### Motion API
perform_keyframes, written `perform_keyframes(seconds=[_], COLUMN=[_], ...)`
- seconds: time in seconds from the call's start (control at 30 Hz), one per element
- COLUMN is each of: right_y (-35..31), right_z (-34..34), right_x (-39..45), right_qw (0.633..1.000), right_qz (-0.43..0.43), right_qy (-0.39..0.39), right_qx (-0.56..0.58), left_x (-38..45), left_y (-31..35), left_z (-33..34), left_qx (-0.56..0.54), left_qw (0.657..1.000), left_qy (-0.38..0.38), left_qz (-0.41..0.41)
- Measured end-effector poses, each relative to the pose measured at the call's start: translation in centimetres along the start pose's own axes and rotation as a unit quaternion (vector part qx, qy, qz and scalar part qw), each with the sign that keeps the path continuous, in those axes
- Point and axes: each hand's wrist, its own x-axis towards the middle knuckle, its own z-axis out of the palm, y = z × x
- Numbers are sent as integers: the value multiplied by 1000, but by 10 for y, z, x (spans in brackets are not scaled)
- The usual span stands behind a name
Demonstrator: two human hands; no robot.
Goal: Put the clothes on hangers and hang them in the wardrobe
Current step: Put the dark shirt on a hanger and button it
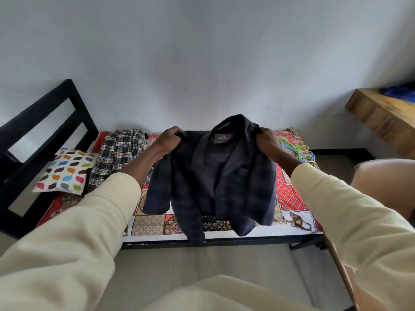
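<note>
A dark navy checked jacket [215,176] hangs in the air in front of me, above the bed. My left hand [169,139] grips its left shoulder and my right hand [267,140] grips its right shoulder. The collar and an inner label face me, and the sleeves dangle down. A plaid shirt [119,151] lies crumpled on the bed to the left. Several coloured plastic hangers [298,150], green, blue and pink, lie on the bed's right end. No wardrobe is in view.
The bed [292,198] has a patterned red cover and a black frame [51,113], and stands against a white wall. A colourful pillow [65,171] sits at its left end. A wooden table [381,117] stands at the right, a chair [386,185] nearer me.
</note>
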Motion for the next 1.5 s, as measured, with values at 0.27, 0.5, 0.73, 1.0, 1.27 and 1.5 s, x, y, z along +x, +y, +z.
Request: perform_keyframes(seconds=[0.27, 0.5, 0.73, 1.0, 1.27, 1.5], right_y=[-11, 1, 10, 80, 176, 259], right_z=[8, 24, 44, 144, 248, 357], right_x=[4, 7, 71, 230, 431, 514], right_qw=[961, 835, 864, 958, 945, 953], right_qz=[87, 259, 255, 125, 113, 82], right_qy=[-241, -486, -421, -227, -273, -193], right_qx=[-100, -4, -102, -122, -138, -217], left_x=[-6, 5, 69, 233, 446, 548], left_y=[-18, -41, -54, -120, -213, -324], left_z=[-8, -25, -2, 70, 136, 183], left_qx=[178, 70, 9, 159, 249, 310], left_qw=[951, 835, 860, 974, 947, 941], left_qy=[-213, -435, -396, -67, -71, -10], left_qz=[-136, -329, -323, -148, -189, -138])
